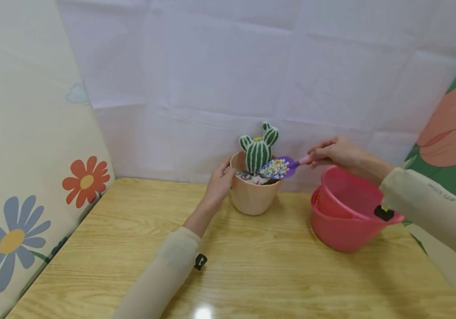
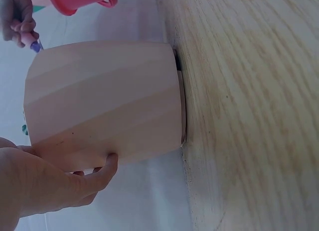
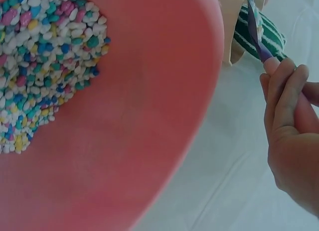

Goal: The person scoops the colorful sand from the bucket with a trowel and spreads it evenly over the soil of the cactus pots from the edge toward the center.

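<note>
A peach flower pot (image 1: pixel 251 199) stands on the table near the back wall, with a knitted green-and-white cactus (image 1: pixel 258 155) upright in it. My left hand (image 1: pixel 218 182) holds the pot at its left side; in the left wrist view the fingers (image 2: pixel 102 178) lie against the pot's outer wall (image 2: pixel 104 101). My right hand (image 1: pixel 337 153) grips the pink handle of a small purple shovel (image 1: pixel 289 167). Its blade, heaped with colored pebbles (image 1: pixel 274 169), is over the pot's right rim beside the cactus. In the right wrist view the fingers wrap around the handle (image 3: pixel 305 114).
Pink-red buckets (image 1: pixel 343 230), one tilted inside another, stand on the table (image 1: pixel 267 270) at the right, under my right forearm. Many colored pebbles (image 3: pixel 50 61) lie inside the bucket in the right wrist view. A white cloth (image 1: pixel 220 79) hangs behind the pot.
</note>
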### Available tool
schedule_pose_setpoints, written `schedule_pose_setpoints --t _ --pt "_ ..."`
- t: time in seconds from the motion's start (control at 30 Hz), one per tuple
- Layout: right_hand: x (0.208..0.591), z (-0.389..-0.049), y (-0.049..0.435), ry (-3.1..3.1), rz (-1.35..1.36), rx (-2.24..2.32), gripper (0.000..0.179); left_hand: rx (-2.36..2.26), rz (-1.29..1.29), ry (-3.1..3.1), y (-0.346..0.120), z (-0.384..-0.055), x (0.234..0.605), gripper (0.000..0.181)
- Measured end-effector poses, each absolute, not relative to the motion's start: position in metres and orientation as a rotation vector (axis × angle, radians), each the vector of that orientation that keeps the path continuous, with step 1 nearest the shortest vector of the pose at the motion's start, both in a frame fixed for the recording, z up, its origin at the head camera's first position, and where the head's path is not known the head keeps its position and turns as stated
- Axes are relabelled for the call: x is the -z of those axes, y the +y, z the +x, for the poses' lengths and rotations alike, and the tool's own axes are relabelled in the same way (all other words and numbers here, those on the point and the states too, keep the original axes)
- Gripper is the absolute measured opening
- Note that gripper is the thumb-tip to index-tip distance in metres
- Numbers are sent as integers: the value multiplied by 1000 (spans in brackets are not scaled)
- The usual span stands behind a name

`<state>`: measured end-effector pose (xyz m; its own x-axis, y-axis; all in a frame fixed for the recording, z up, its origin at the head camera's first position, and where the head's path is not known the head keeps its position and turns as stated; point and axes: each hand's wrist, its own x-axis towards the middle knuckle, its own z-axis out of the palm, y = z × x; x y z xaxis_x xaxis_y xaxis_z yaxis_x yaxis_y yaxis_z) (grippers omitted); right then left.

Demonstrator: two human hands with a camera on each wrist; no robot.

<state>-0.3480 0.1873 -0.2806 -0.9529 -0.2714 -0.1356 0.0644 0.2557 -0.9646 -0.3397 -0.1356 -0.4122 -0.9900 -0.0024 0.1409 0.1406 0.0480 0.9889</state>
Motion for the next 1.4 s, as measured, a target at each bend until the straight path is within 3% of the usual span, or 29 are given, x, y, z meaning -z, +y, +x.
schedule_pose_setpoints --t 0.5,0.8,1.4 --pt "277 -349 197 2351 -168 1661 47 2138 -148 -2165 -136 -342 415 56" --pt "274 -351 196 2416 -248 1669 35 2141 -129 -2166 -136 -341 414 55" --pt "264 -342 168 2475 -321 1579 33 2113 -182 -2152 -135 -343 415 56"
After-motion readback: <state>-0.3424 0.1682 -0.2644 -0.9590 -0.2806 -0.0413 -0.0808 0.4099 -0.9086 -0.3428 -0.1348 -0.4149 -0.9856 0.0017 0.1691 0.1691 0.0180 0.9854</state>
